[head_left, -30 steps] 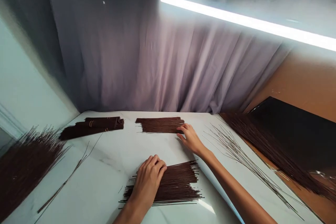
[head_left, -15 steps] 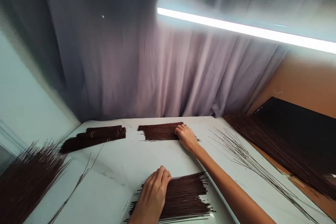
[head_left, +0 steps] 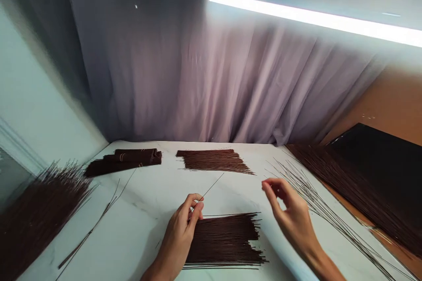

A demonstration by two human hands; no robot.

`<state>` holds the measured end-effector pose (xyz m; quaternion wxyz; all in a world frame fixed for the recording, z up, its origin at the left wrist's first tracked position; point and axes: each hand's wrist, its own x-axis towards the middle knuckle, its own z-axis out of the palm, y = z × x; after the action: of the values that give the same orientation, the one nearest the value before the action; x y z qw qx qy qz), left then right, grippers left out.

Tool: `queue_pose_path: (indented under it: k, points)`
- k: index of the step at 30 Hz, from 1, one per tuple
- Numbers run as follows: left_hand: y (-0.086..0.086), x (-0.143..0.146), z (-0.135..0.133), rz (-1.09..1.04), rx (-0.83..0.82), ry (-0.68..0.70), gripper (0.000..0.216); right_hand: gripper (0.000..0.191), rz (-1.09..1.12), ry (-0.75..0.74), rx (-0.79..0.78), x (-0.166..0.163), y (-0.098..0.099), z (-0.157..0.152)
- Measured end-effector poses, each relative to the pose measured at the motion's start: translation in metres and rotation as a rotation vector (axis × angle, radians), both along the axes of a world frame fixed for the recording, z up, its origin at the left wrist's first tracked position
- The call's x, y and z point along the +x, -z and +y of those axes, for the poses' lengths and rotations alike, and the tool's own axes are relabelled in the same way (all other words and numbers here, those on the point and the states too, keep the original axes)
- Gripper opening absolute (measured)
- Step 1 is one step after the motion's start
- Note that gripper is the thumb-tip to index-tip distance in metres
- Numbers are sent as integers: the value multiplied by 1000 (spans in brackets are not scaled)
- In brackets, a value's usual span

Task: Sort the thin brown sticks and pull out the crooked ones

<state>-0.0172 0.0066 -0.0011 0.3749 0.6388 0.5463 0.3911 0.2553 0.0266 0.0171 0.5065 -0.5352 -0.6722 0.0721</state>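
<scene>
Dark brown incense sticks lie in a flat pile (head_left: 226, 239) on the white marble table (head_left: 148, 210), at six o'clock from where the person works; the pile's left end is hidden under the left hand (head_left: 183, 232). The pile's lower edge nearly meets the bottom of the picture. That left hand pinches a single thin stick (head_left: 211, 185) between thumb and forefinger, the other fingers curled in; the stick slants up toward one o'clock, clear of the pile, and its held end cannot be made out. The right hand (head_left: 292, 215) hovers at three o'clock of the pile, above the table, fingers half bent and loosely spread, holding nothing and touching nothing.

At twelve o'clock lies a second flat pile of sticks (head_left: 214, 160), and at ten o'clock tied bundles (head_left: 123, 161). A heap of sticks (head_left: 36, 210) at nine o'clock is cut off by the frame. Bare thin sticks (head_left: 316, 204) fan out at three o'clock, and a long dark heap (head_left: 356, 193) beyond them runs off the right edge.
</scene>
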Motion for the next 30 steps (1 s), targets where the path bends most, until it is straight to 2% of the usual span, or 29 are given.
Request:
queue_pose_path:
  k: [2, 4, 7, 9, 14, 17, 30]
  points:
    - [0, 2, 0, -61, -45, 13, 35, 13, 53, -72, -76, -19, 4, -20]
    - [2, 4, -1, -154, -131, 82, 37, 13, 29, -127, -113, -38, 12, -33]
    - [5, 7, -6, -350, -240, 212, 40, 11, -45, -158, -76, -54, 26, -40]
    - [4, 9, -9, -443, -236, 246, 40, 10, -79, -166, -38, -58, 33, -42]
    - [-5, 11, -10, -405, -273, 133, 37, 11, -150, -146, -8, -64, 43, -47]
    - [-4, 9, -5, -395, -272, 82, 38, 11, -182, -143, 23, -69, 45, -50]
    - [-1, 9, -5, -565, -228, 31, 40, 13, -127, -224, -24, -78, 49, -54]
